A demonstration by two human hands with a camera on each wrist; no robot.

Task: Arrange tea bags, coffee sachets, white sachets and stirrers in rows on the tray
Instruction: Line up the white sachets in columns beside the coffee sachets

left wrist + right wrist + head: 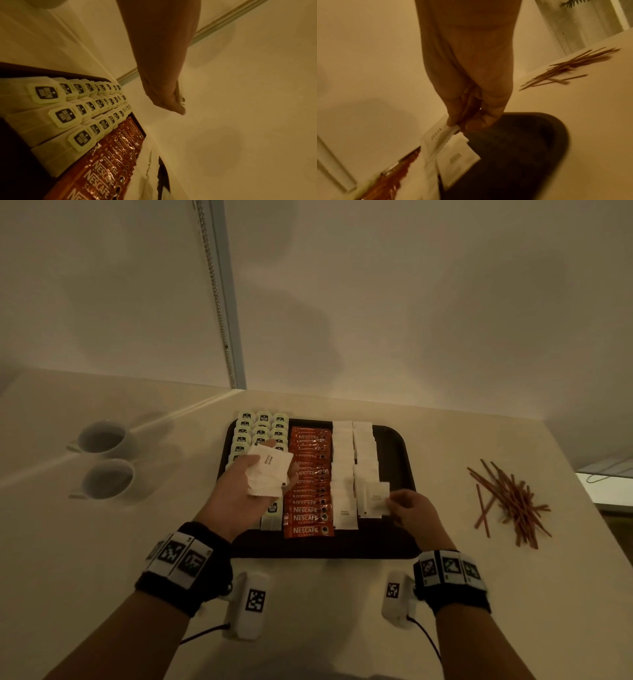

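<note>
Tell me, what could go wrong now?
The left hand holds a loose stack of white sugar sachets above the tea bags; one might slip and muddle those rows. The right hand pinches a sachet at the row's near end; a nudge could shift its neighbours. The stirrers lie in a heap near the table's edge and might get knocked off.

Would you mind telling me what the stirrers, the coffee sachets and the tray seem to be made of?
Stirrers: thin brown sticks, matte, probably wood. Coffee sachets: glossy orange film, likely foil or plastic, judging by crinkled highlights. Tray: dark, matte, rounded corners; probably plastic, though uncertain.
</note>
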